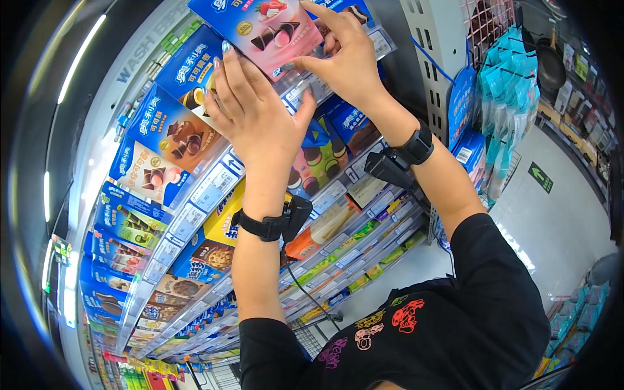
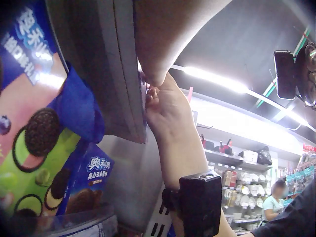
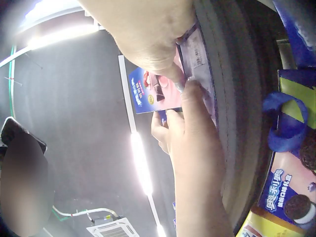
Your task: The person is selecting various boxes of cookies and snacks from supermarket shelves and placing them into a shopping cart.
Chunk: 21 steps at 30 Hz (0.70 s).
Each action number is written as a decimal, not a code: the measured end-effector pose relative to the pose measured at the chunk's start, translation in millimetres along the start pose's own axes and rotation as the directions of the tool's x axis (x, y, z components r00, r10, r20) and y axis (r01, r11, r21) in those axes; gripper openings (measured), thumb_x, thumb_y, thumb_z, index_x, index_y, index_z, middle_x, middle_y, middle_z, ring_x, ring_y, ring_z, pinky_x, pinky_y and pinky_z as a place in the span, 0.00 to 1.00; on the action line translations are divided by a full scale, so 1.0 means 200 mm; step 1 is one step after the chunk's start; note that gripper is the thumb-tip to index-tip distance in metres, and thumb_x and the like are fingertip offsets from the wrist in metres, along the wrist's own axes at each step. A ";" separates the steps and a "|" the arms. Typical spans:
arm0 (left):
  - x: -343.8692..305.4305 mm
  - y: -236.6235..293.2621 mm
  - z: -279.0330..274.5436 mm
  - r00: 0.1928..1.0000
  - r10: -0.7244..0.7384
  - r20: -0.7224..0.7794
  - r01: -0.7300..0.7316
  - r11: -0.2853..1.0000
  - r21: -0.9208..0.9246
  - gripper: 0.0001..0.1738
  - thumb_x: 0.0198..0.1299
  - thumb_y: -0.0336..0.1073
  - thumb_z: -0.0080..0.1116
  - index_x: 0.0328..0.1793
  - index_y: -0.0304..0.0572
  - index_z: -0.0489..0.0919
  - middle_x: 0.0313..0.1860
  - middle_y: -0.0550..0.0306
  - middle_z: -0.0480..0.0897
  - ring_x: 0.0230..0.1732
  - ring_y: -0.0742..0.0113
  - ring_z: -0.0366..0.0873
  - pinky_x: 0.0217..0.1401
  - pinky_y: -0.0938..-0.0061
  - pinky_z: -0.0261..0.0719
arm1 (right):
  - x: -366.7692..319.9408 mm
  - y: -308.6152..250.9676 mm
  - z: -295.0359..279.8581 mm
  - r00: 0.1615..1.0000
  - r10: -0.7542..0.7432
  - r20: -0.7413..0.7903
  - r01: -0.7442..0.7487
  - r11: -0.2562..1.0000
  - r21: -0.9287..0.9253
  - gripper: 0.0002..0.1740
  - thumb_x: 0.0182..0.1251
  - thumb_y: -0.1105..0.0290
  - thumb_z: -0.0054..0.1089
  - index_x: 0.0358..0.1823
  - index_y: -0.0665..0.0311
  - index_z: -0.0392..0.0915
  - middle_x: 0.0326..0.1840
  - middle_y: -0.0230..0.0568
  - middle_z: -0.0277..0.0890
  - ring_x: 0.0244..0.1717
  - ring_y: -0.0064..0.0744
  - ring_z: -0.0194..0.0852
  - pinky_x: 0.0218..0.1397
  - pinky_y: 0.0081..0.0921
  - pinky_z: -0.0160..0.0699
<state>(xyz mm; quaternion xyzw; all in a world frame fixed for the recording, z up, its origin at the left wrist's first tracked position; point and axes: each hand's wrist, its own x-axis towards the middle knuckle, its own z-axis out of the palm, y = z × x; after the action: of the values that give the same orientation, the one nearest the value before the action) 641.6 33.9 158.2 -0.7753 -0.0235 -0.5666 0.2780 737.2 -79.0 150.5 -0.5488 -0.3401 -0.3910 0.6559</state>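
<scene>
- Setting: a supermarket aisle.
- Tiered shelves (image 1: 170, 242) carry biscuit boxes (image 1: 175, 130) in rows, fronts facing outward.
- Price labels (image 1: 211, 188) run along every shelf edge.
- Blue packets (image 1: 510, 78) hang on a rack at the aisle end.
- A green arrow sign (image 1: 540, 177) marks the floor.
- Left wrist view: distant shelves of pans and bowls (image 2: 247, 190) stand beneath ceiling strip lights (image 2: 217, 79).

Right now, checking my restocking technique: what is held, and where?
A pink biscuit box: right hand pinches its near edge, left hand lies flat against its left side.
</scene>
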 end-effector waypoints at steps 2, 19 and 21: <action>0.00 0.00 0.00 1.000 -0.005 0.011 0.005 1.000 0.001 0.52 0.45 0.61 0.62 0.68 0.28 0.64 0.73 0.48 0.57 0.76 0.53 0.50 0.75 0.54 0.47 | 0.00 0.00 0.00 1.000 -0.018 -0.006 0.018 1.000 -0.018 0.43 0.39 0.69 0.76 0.64 0.57 0.72 0.39 0.42 0.67 0.31 0.33 0.69 0.38 0.27 0.74; 0.01 0.00 -0.01 0.996 -0.015 0.085 0.015 1.000 0.002 0.55 0.49 0.63 0.59 0.73 0.26 0.58 0.77 0.41 0.52 0.78 0.50 0.46 0.76 0.52 0.45 | -0.03 0.11 0.02 0.987 -0.156 0.039 0.158 0.987 -0.041 0.44 0.41 0.58 0.78 0.64 0.59 0.69 0.49 0.42 0.67 0.49 0.41 0.70 0.51 0.33 0.74; 0.01 0.00 -0.01 0.996 -0.023 0.091 0.024 1.000 -0.007 0.56 0.49 0.64 0.59 0.73 0.25 0.57 0.78 0.41 0.51 0.79 0.50 0.45 0.76 0.52 0.44 | -0.03 0.11 0.02 0.980 -0.199 0.014 0.199 0.973 -0.118 0.42 0.42 0.59 0.77 0.62 0.58 0.71 0.46 0.40 0.69 0.45 0.38 0.72 0.47 0.32 0.74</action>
<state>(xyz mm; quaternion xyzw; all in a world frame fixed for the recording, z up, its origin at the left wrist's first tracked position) 640.5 32.5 159.5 -0.8010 -0.0428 -0.5342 0.2668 753.2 -72.9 136.5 -0.5506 -0.3701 -0.4737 0.5791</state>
